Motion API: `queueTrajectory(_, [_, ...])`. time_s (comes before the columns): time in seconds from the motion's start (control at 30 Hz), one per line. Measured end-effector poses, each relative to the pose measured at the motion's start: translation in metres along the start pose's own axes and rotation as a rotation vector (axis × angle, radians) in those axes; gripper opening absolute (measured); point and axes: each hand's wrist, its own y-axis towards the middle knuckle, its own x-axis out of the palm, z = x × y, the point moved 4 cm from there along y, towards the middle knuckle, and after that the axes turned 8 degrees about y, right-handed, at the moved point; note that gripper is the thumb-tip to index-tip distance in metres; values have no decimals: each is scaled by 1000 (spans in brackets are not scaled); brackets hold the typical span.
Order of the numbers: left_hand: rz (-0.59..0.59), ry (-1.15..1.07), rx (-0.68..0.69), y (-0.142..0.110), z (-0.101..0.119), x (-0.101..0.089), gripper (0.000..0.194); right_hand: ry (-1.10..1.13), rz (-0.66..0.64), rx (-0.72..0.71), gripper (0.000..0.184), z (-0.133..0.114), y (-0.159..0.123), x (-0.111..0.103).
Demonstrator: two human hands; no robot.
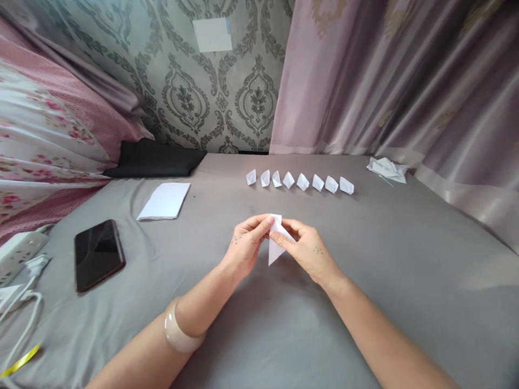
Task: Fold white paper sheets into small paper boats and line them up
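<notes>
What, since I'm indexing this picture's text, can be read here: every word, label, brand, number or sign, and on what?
No readable text anywhere.
Left hand and right hand: small dark marks, too small to make out.
Power strip, yellow strip: any print too small or blurred to read.
Phone: dark screen, no text visible.

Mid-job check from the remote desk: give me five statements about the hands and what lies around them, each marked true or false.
1. The left hand and right hand both hold the folded white paper. True.
2. The phone lies to the right of both hands. False: the phone lies to their left.
3. Eight small paper pieces stand in a row beyond the hands. True.
4. The paper stack rests on the black cloth. False: the stack lies on the grey sheet, apart from the black cloth.
5. A power strip is at the left edge. True.
</notes>
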Motion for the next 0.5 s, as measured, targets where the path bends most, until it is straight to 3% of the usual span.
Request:
queueTrajectory(0.17, [27,53,23,-2,1,0,15,138,24,114,31,4,-2,2])
queueTrajectory(0.5, [9,27,-14,-3,2,2,16,171,153,45,31,7,0,-4])
